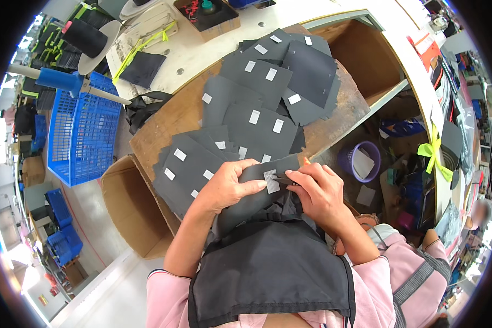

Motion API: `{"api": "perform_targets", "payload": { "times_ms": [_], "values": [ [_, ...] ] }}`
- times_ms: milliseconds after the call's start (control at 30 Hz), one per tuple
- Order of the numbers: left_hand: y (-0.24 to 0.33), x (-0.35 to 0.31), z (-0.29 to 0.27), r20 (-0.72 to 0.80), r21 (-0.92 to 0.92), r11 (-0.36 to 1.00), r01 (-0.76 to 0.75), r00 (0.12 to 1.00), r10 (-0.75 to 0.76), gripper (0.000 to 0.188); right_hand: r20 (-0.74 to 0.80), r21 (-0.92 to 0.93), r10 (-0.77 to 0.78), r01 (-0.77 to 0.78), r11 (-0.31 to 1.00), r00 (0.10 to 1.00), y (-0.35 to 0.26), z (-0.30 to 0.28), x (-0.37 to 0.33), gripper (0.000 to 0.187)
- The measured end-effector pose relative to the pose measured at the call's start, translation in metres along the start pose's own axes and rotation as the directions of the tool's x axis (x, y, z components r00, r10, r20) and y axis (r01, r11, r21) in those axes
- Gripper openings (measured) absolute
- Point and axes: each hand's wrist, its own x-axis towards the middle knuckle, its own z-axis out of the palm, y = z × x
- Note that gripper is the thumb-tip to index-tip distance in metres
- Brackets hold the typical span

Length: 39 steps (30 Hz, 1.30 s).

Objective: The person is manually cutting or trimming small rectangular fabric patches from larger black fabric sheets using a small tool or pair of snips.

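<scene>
the fabric pieces (262,140) are dark grey, the labels (255,117) white, the apron (273,268) black, the basket (60,131) blue.

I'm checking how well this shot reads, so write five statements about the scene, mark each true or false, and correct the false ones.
1. The left hand holds a dark piece bearing a white label. True.
2. The right hand is empty. False: it holds a small dark tool, its tip at the white label.
3. Other dark pieces with white labels lie spread over the brown board. True.
4. The plastic basket at the left is red. False: the plastic basket is blue.
5. A purple bin stands farther right in the picture than the right hand. True.
</scene>
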Motion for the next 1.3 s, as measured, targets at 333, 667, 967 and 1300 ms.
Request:
{"api": "perform_targets", "payload": {
  "times_ms": [333, 667, 967, 1300],
  "values": [
    [0.001, 0.002, -0.005, 0.021, 0.102, 0.994, 0.025, 0.999, -0.027, 0.024, 0.028, 0.047, -0.007, 0.005, 0.999, 1.000, 0.004, 0.005, 0.001, 0.038],
    [0.008, 0.000, -0.010, 0.036, 0.092, 0.992, 0.084, 0.995, -0.088, 0.024, -0.054, 0.088, 0.030, -0.025, 0.996, 0.998, -0.002, 0.013, 0.001, 0.028],
    [-0.025, -0.026, -0.124, -0.352, 0.522, 0.813, 0.256, 0.933, -0.068, 0.031, 0.149, 0.100, 0.638, -0.653, 0.751, 0.756, 0.065, 0.065, 0.007, 0.038],
    [-0.089, 0.016, -0.124, -0.553, 0.833, 0.423, 0.357, 0.539, 0.635, 0.065, 0.212, -0.193, 0.625, -0.595, 0.780, 0.751, 0.130, 0.118, 0.039, 0.033]
  ]
}}
